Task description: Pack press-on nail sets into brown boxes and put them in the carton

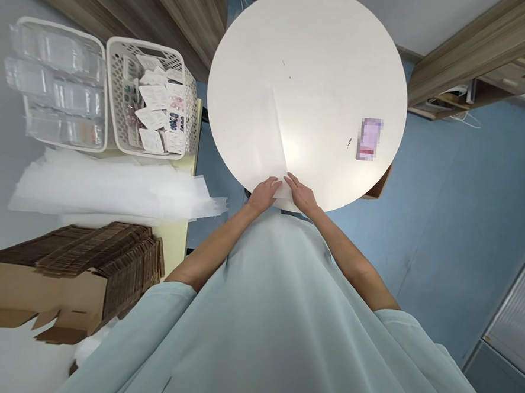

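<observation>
A thin, translucent white sheet (272,144) lies on the round white table (337,53), its long right edge running away from me. At the table's near edge, my left hand (264,195) is closed on the near end of the sheet, fingertips pressed together. Just beside it, my right hand (302,196) pinches the sheet's right edge, thumb and fingers close together. The two hands almost meet at the fingertips. Whether the sheet is folded under my fingers, I cannot tell.
A blurred pinkish object (370,139) lies on the table's right side. To the left stand a basket of blister-like packs (147,152), a basket of clear plastic boxes (61,144), a pile of white sheets (111,190) and stacked flattened cardboard boxes (129,259). Wooden cabinets (480,50) stand behind.
</observation>
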Demonstrator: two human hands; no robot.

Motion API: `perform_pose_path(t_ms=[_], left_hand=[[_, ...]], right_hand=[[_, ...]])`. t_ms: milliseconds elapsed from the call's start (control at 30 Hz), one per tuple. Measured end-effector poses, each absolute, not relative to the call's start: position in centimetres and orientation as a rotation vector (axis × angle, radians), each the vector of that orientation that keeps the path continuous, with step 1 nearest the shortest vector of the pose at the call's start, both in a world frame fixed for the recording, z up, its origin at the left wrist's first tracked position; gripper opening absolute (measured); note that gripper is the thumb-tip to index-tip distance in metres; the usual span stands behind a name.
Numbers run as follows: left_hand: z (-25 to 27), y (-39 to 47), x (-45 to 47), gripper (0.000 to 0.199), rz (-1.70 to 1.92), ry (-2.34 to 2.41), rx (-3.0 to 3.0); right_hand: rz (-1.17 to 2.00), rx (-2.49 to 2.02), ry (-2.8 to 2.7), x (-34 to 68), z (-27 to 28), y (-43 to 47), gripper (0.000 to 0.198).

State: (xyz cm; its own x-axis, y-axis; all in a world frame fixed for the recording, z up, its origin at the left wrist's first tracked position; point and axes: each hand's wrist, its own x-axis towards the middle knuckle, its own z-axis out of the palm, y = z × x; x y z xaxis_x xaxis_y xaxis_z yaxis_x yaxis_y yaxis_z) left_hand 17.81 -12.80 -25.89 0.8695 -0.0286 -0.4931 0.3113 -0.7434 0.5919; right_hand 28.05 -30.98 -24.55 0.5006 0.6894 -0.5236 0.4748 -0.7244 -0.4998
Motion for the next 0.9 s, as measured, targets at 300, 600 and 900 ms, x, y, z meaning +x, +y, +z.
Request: perform_pose_path(t_ms=[300, 600, 900], left_hand=[[-25.4, -13.0, 17.5, 0.049, -0.458, 0.554, 2.174], [-26.6, -11.8, 19.0, 0.026, -0.401, 0.993, 1.946], [-27.1, -11.8, 21.1, 0.052, -0.316, 1.207, 2.0]], right_hand=[[1.095, -2.339, -0.813, 29.2, -25.3, -30.3, 0.061], [1.012, -2.402, -0.579, 30.7, -25.6, -27.1, 0.038], [1.021, -2.597, -0.249, 31.0, -26.7, -23.9, 0.029]])
